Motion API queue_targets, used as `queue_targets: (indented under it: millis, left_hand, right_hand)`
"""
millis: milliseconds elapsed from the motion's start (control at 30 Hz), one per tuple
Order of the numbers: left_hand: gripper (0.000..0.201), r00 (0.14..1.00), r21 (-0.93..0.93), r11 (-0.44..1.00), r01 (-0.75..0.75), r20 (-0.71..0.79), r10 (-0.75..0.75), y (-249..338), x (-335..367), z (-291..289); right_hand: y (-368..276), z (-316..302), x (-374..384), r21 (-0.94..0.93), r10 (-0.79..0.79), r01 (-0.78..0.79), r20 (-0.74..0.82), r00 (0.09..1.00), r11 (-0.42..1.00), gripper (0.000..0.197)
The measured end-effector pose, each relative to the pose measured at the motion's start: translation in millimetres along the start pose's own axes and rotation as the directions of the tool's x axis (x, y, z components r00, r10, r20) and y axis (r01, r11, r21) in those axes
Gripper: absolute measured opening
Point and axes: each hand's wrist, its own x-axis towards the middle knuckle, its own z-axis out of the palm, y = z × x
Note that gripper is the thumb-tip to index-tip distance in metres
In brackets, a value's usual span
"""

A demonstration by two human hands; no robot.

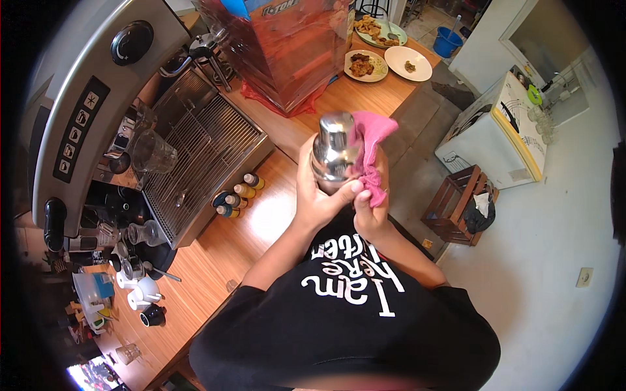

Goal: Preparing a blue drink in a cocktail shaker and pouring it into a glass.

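Observation:
A shiny steel cocktail shaker (pixel 333 153), its domed cap upward, is held in front of my chest. My left hand (pixel 314 195) wraps round its lower body from the left side. A pink cloth (pixel 373 140) lies against the shaker's right side, bunched in my right hand (pixel 375 212), whose thumb and fingers pinch it. Part of the shaker's lower right side is hidden behind the cloth and my fingers.
An espresso machine (pixel 78 124) with a drip grate (pixel 195 137) stands at left. Several small bottles (pixel 244 190) line its edge. A red plastic-wrapped box (pixel 287 55) stands on the wooden counter (pixel 261 251), near plates of food (pixel 398 63). A wooden crate (pixel 450 212) sits on the floor at right.

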Motion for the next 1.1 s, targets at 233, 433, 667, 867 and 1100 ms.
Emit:
queue_targets:
  millis: [233, 433, 667, 867, 1100]
  left_hand:
    - [0.093, 0.991, -0.237, 0.971, 0.029, -0.120, -0.058, -3, 0, 1]
    - [0.094, 0.980, -0.272, 0.962, -0.017, -0.196, -0.038, 2, -2, -2]
    - [0.093, 0.985, -0.383, 0.910, 0.158, -0.011, -0.175, 13, -18, -17]
    - [0.086, 0.887, -0.447, 0.772, 0.451, 0.320, -0.333, 39, -33, -38]
    - [0.074, 0.742, -0.502, 0.554, 0.664, 0.535, -0.403, 61, -61, -59]
  right_hand:
    - [4, -6, 5, 0.404, 0.363, -0.393, 0.152, 0.919, 0.826, 0.070]
    - [-6, 0, 23, 0.663, 0.516, -0.641, 0.421, 0.746, 0.386, 0.071]
    - [93, -5, 60, 0.456, 0.434, -0.367, -0.048, 0.899, 0.811, 0.055]
    - [105, -13, 64, -0.713, 0.234, -0.074, 0.129, 0.964, 0.697, 0.075]
    - [-99, -12, 77, -0.243, 0.039, 0.092, 0.486, 0.873, 0.966, 0.042]
